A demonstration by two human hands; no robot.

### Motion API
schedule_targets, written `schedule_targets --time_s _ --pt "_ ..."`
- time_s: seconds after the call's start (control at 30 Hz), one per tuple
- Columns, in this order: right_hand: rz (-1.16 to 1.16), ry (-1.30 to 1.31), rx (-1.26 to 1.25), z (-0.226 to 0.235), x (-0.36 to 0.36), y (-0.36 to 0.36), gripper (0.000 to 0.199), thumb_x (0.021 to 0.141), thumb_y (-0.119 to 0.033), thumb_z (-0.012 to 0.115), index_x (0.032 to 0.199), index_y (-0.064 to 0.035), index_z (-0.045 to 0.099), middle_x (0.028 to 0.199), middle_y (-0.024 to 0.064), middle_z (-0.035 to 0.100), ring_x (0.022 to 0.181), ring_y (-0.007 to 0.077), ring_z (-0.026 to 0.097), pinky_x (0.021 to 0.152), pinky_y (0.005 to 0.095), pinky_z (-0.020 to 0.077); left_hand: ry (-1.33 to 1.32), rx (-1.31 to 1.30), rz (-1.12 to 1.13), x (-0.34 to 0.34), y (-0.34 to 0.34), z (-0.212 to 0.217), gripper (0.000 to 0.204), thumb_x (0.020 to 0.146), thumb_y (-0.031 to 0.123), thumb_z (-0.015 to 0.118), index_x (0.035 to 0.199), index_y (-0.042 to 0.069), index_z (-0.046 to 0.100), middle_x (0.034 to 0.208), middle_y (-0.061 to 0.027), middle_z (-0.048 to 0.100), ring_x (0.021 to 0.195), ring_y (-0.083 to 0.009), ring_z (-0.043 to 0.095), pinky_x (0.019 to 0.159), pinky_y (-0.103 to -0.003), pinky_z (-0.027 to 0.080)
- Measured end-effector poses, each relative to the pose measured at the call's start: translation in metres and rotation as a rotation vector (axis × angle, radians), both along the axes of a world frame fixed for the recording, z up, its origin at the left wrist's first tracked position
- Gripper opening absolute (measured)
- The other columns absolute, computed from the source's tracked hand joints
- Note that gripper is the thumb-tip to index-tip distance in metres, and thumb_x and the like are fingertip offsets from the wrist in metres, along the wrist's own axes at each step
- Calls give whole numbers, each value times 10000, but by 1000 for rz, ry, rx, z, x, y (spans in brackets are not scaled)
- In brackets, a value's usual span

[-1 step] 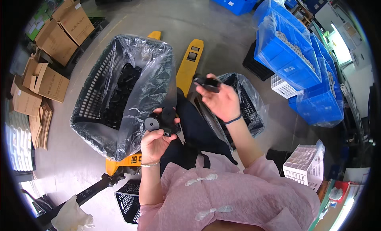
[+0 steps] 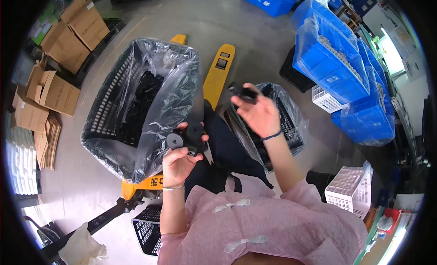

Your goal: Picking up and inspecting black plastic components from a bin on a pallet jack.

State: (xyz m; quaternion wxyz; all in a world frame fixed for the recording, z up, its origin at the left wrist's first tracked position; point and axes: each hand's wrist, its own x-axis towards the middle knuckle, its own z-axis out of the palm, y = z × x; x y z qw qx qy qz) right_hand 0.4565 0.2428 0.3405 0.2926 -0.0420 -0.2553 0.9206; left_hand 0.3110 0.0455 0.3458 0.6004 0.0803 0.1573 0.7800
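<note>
My left hand (image 2: 178, 164) is closed around several black round plastic parts (image 2: 185, 138), one showing a flat disc face with a small centre hole. It stays beside the near right side of a large dark crate (image 2: 101, 101) lined with clear plastic. Many similar black parts (image 2: 140, 103) lie in that crate. My right hand (image 2: 263, 115) grips another black plastic part (image 2: 244, 93) between thumb and fingers, slightly blurred by motion. Beneath it stands a smaller, plastic-lined black crate (image 2: 296, 144), partly hidden by my hand and forearm.
A yellow pallet jack (image 2: 217, 78) reaches under the large crate. Blue bins (image 2: 332, 76) are stacked at right, near a white basket (image 2: 348, 187). Cardboard boxes (image 2: 61, 93) stand at left. Another black basket (image 2: 148, 231) sits on the floor near my left elbow.
My right hand has shifted a little to the right and nearer to me with the black part, over the smaller crate. My left hand has barely moved.
</note>
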Motion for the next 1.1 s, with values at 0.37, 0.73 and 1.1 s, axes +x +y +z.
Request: schedule_targets --time_s 0.37,0.73,1.1 --pt "117 -345 1375 25 0 -27 569 716 -15 606 1247 -64 406 1220 107 436 1123 222 434 920 310 353 -310 110 -300 19 20 -18 568 756 216 479 1268 29 320 1182 -336 386 772 -342 609 349 -219 447" --pt "56 -410 1546 25 -11 -31 333 648 -63 696 959 -64 575 1027 61 539 921 183 523 741 286 448 -411 39 -394 14 16 -30 557 808 323 410 1251 -7 346 1217 -241 432 1020 -404 513 379 -260 458" --pt "-105 -780 1352 27 22 -8 298 696 -135 688 927 -14 544 825 62 581 781 149 570 688 256 435 -279 -188 -161 11 22 -39 266 813 192 506 980 -7 449 797 -78 452 631 -153 427 444 -214 327"
